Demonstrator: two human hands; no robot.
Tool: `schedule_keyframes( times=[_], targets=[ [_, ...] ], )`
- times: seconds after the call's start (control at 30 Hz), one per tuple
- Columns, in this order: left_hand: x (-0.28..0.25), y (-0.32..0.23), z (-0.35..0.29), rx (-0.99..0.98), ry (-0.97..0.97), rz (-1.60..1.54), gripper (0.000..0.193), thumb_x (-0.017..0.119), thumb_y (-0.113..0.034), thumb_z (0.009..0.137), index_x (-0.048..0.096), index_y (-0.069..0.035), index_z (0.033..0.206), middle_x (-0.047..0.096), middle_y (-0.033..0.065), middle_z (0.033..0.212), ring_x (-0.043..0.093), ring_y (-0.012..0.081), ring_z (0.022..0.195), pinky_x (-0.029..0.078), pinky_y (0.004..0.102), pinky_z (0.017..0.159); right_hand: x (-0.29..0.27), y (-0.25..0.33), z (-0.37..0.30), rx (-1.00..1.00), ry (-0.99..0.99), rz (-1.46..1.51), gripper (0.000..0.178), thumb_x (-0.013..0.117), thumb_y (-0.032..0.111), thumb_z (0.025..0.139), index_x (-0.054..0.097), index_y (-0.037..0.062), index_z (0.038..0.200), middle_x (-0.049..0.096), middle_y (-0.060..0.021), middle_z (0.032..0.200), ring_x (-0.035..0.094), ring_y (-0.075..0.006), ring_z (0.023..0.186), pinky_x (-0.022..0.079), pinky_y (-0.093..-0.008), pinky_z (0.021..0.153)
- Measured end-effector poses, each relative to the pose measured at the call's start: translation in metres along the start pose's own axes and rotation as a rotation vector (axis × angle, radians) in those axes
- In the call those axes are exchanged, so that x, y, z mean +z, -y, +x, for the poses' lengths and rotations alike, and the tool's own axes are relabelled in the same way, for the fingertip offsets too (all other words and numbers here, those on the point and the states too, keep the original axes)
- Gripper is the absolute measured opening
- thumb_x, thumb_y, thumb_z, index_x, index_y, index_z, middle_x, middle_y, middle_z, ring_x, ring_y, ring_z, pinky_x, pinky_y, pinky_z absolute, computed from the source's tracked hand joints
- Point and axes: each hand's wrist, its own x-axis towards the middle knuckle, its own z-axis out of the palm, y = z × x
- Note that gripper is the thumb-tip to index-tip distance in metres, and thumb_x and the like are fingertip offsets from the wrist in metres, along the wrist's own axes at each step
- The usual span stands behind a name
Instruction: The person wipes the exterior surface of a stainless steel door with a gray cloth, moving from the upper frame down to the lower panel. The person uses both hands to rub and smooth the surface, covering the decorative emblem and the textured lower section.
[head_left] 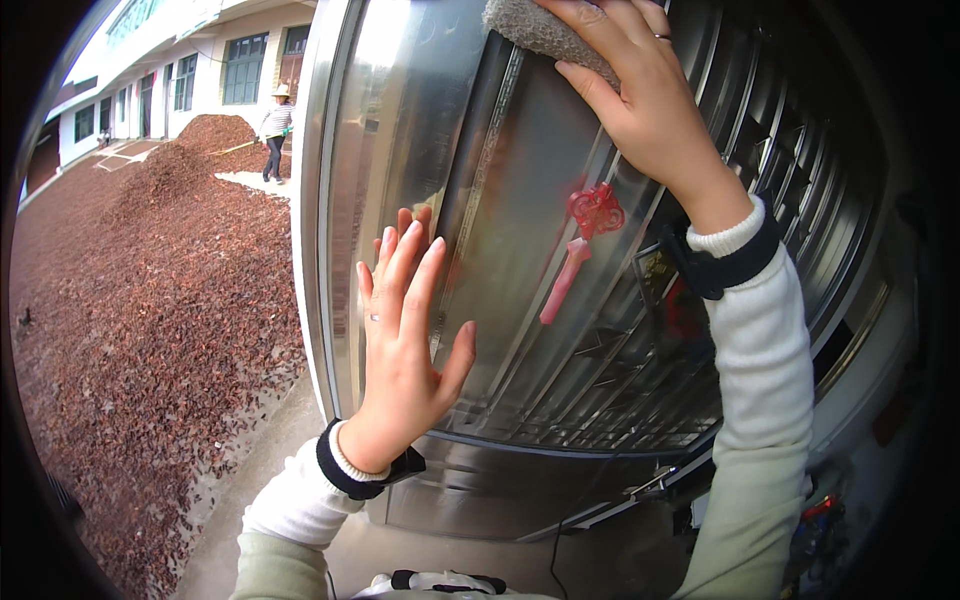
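Observation:
High on a shiny metal door [540, 160], my right hand [655, 115] presses a grey cloth [545, 38] against the surface, its fingers closed over it. The cloth looks thick and folded, and the upper frame edge cuts off part of the hand. Lower and to the left, my left hand [400, 335] is open, fingers stretched upward beside the door's left part. The door mirrors its fingertips; whether they touch the metal I cannot tell. Between my hands, a red knot-shaped ornament with a pink tail [596, 212] shows on the panel.
Metal bars [760, 150] line the door's right side. Dark reddish-brown material [170, 290] covers the ground at left, heaped farther back. A person in a hat [275, 135] stands by the heap, before a white building [210, 75]. A dark cable [557, 550] hangs below the door.

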Motion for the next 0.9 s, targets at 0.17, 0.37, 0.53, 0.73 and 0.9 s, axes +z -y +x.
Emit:
schedule_keyframes(
  times=[0.17,0.37,0.53,0.73,0.9],
  targets=[
    [0.0,0.006,-0.008,-0.015,-0.036,0.018,0.079,0.071,-0.007,0.089,0.039,-0.004,0.16,0.032,0.0217,0.169,0.023,0.0472,0.159,0.012,0.0652,0.125,0.007,0.019,-0.018,0.03,0.022,0.041,0.07,0.07,-0.005,0.085,0.058,0.0146,0.151,0.056,-0.0145,0.14,0.049,-0.0363,0.126,0.037,-0.0432,0.112],
    [0.0,0.01,-0.017,-0.077,-0.066,0.023,0.079,0.071,-0.006,0.088,0.038,-0.003,0.16,0.033,0.0225,0.167,0.025,0.0463,0.158,0.012,0.0638,0.126,0.02,0.04,-0.041,0.03,0.04,-0.006,0.067,0.069,-0.005,0.09,0.063,0.0271,0.149,0.058,-0.0054,0.147,0.05,-0.0331,0.125,0.044,-0.0415,0.109],
    [0.001,0.011,-0.023,-0.094,-0.059,0.029,0.081,0.071,-0.005,0.088,0.037,-0.003,0.161,0.033,0.0227,0.167,0.025,0.0462,0.158,0.012,0.0639,0.126,0.033,0.052,-0.056,0.063,0.021,-0.001,0.068,0.072,0.0,0.087,0.065,0.0331,0.146,0.059,-0.0023,0.142,0.051,-0.0295,0.121,0.046,-0.039,0.103],
    [0.001,0.008,-0.027,-0.121,-0.041,0.026,0.082,0.071,-0.005,0.087,0.035,-0.002,0.161,0.033,0.0227,0.167,0.025,0.046,0.158,0.013,0.0641,0.126,0.038,0.083,-0.08,0.113,0.125,0.076,0.067,0.075,-0.002,0.085,0.067,0.0293,0.144,0.058,-0.0028,0.145,0.048,-0.0305,0.125,0.045,-0.0402,0.109],
    [0.004,0.006,-0.031,-0.126,-0.042,0.022,0.083,0.068,-0.002,0.087,0.033,-0.001,0.162,0.032,0.0229,0.167,0.026,0.0444,0.158,0.013,0.0636,0.126,0.05,0.106,-0.103,0.1,0.155,0.12,0.06,0.075,0.003,0.085,0.071,0.031,0.138,0.059,-0.0003,0.142,0.05,-0.0273,0.121,0.047,-0.0391,0.105]
  ],
)
